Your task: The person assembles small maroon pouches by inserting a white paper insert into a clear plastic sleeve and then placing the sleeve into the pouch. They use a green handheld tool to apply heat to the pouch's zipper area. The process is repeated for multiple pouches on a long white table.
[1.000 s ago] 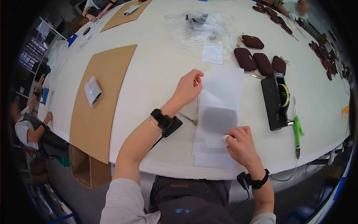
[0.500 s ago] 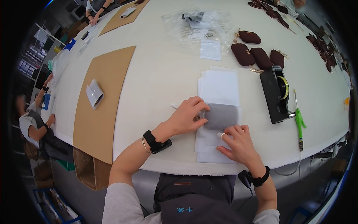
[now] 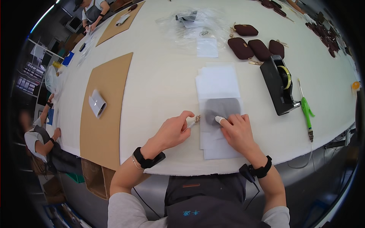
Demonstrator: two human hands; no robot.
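Note:
A dark pouch [image 3: 224, 108] shows grey through thin white paper on a stack of white sheets [image 3: 218, 83]. A small gold-coloured zipper pull [image 3: 197, 118] with a white-wrapped end sticks out on the left side. My left hand [image 3: 170, 131] has thumb and forefinger closed around this pull. Over the pouch's lower right part, my right hand [image 3: 238, 133] has bent fingers gripping the thin paper; a white cover sits on one fingertip. The fingers hide part of the paper's edge.
Several dark brown pouches [image 3: 240, 48] lie beyond the stack. A black tape dispenser [image 3: 276, 87] and a green-handled tool [image 3: 306, 110] are to the right. Brown cardboard [image 3: 108, 125] with a folded white packet [image 3: 97, 103] lies left. Clear plastic bags [image 3: 205, 22] are farther back. Co-workers stand left.
My left hand has drawn back left from the pouch to the zipper pull. My right hand has moved up and left onto the paper over the pouch. The view has shifted slightly.

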